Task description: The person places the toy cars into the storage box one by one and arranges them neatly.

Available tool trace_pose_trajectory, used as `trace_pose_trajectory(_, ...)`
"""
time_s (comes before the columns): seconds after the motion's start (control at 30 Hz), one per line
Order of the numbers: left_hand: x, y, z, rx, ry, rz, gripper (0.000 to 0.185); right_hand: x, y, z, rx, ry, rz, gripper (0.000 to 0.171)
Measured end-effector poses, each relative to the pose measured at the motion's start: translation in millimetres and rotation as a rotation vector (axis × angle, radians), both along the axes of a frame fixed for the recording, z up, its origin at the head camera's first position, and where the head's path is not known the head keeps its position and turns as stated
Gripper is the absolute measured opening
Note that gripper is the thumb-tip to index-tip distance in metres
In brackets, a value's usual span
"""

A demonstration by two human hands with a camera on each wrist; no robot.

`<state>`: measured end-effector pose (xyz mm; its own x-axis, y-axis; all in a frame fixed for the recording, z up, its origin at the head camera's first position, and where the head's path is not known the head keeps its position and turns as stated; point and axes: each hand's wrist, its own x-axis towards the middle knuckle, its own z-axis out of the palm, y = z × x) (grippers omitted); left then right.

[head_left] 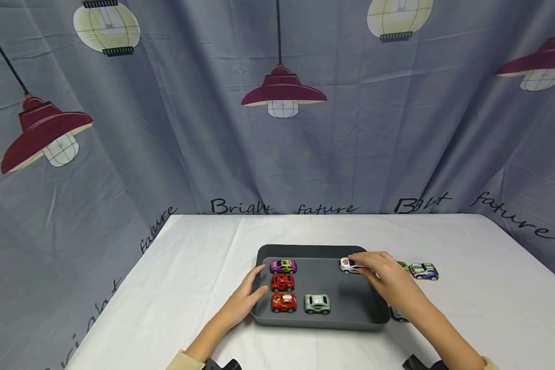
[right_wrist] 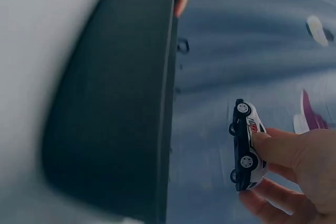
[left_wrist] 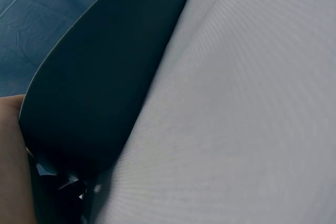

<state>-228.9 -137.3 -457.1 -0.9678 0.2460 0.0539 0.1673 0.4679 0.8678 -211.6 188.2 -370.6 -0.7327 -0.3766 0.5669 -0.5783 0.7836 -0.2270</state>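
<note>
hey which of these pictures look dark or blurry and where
Head view: bright and mostly sharp, a soft shadow on the tray near the right hand; left wrist: dim and bluish, the tray's wall darkest, fine ripples over the tablecloth; right wrist: the tray's lower edge blurred, the white toy car fairly crisp.

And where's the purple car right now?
In the head view, the purple car sits in the far left corner of the gray tray, just beyond the black-spotted red car and near the left hand.
</note>
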Motion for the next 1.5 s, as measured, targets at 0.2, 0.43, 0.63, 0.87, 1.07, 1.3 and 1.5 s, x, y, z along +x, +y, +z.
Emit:
trace_pose_trajectory(0.2,0.6,0,0.7,-0.001,0.0,-0.001,0.058,-4.9,-37,-9.5,-0.017,-0.092,0.039,0.03)
trace_pose_trajectory(0.43,0.5,0,0.6,0.003,-0.003,0.006,0.056,-15.5,-64,-24.5,-0.012,-0.168,0.046,0.028)
trace_pose_trajectory(0.63,-0.3,-1,-0.7,0.007,0.0,0.003,0.056,-26.4,-73,-38.5,-0.03,-0.252,0.018,0.024)
trace_pose_trajectory(0.87,0.6,-1,0.4,0.011,0.001,0.0,0.056,-33.8,-79,-47.9,-0.039,-0.31,-0.018,0.022)
trace_pose_trajectory(1.07,0.2,-1,0.1,0.003,-0.003,-0.002,0.057,-36.4,-80,-50.7,-0.036,-0.31,-0.021,0.021)
trace_pose_trajectory(1.3,0.3,0,0.7,0.012,-0.004,-0.002,0.057,-36.7,-81,-52.3,-0.016,-0.316,-0.057,0.022)
trace_pose_trajectory(1.5,0.9,0,1.0,0.019,-0.002,-0.009,0.058,-35.3,-80,-52.0,0.057,-0.276,-0.098,0.025)
